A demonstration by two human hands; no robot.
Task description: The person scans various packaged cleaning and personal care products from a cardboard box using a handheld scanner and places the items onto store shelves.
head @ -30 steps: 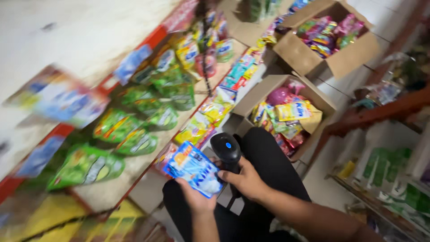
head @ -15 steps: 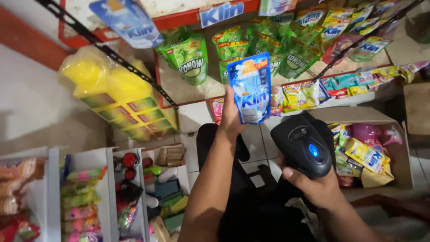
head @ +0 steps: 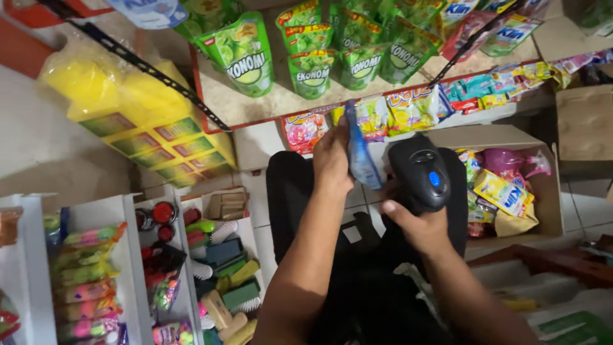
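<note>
Since half a second ago the blue sachet (head: 361, 153) has been turned from facing the camera to nearly edge-on, and the scanner (head: 420, 172) has come up beside it from lower on the right.

The left hand (head: 332, 156) reaches up from the near edge of the view on a long, nearly straight forearm, back of the hand toward the camera, fingers closed around the left edge of the sachet. The sachet stands upright, its thin side showing, in front of the lower edge of the shelf (head: 255, 105).

The right hand (head: 418, 223) comes in from the near right, wrist bent upward, fingers wrapped around the grip of the black handheld scanner, thumb along its left side. The scanner's head, with a blue button on top, sits just right of the sachet, close to touching; whether they meet cannot be told.

On the shelf beyond stand green pouches (head: 242, 54), with strips of small colourful packets (head: 408, 108) hanging at its front. To the right is an open cardboard box (head: 549, 185) of mixed sachets. To the far left lie yellow wrapped packs (head: 137, 112), and to the near left white racks (head: 121, 255) hold sponges and brushes.
</note>
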